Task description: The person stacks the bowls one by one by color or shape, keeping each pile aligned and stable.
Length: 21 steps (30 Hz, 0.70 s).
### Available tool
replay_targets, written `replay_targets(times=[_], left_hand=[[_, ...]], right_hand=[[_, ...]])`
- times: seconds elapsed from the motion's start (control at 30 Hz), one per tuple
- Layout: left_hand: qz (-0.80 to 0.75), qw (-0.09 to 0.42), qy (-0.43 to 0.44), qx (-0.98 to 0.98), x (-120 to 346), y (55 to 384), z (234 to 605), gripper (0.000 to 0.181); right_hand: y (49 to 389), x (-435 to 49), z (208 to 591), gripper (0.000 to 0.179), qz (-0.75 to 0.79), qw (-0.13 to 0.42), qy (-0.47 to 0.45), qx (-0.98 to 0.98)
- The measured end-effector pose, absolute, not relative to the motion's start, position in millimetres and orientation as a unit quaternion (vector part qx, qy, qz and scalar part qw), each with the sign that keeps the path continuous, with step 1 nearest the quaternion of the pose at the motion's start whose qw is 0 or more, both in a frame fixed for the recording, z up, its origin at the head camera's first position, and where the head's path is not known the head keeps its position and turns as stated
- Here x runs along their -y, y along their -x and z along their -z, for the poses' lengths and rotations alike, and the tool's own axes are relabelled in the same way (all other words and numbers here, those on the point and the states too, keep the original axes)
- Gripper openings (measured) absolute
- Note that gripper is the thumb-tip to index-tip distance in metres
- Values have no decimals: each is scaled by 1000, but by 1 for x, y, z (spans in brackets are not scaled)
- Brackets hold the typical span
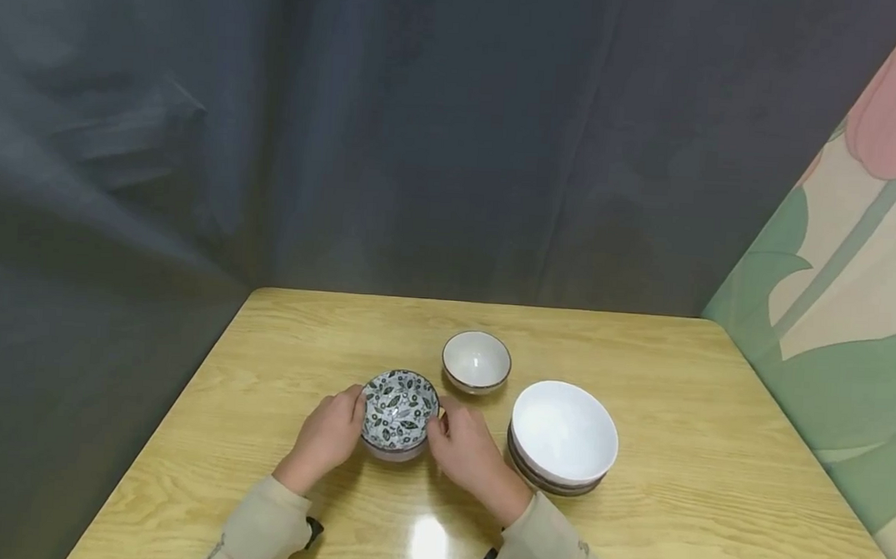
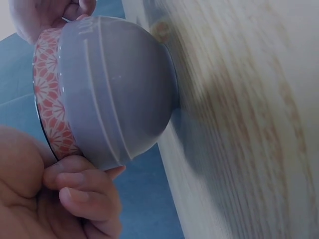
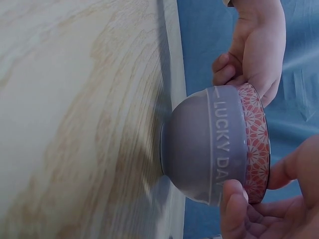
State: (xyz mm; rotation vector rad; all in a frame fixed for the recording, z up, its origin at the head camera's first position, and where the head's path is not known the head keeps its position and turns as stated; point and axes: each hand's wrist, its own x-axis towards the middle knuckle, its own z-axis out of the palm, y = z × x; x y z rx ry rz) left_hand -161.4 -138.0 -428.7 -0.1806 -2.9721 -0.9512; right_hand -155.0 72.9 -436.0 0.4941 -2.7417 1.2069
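Note:
A bowl with a dark leaf pattern inside sits between my two hands in the head view. In the wrist views its red and white flowered outer band rises above a grey bowl with raised lettering, in which it is nested. My left hand grips the stack at the left of the rim, thumb at the edge and fingers curled below. From the right side, my right hand pinches the rim, its fingers against the lettered wall. The grey bowl's foot is right at the tabletop.
A small white bowl with a brown rim stands behind the right hand. To the right of that hand, a larger white bowl is stacked on a dark-rimmed one. The wooden table meets a dark curtain at the back.

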Motion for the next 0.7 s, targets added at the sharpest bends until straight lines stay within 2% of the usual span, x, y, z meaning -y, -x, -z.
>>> replay_targets(times=[0.33,0.5,0.7], left_hand=[[302,14,65,951,139,166,427,29],[319,-1,65,946,138,165,426,26],[335,-11,65,940,139,162,426,26]], right_hand=[[159,-75,430,12,-394,45,-163,903],[158,-76,432,9,-394,37,-158,905],[155,-76,433,25,-383,31,-151,911]])
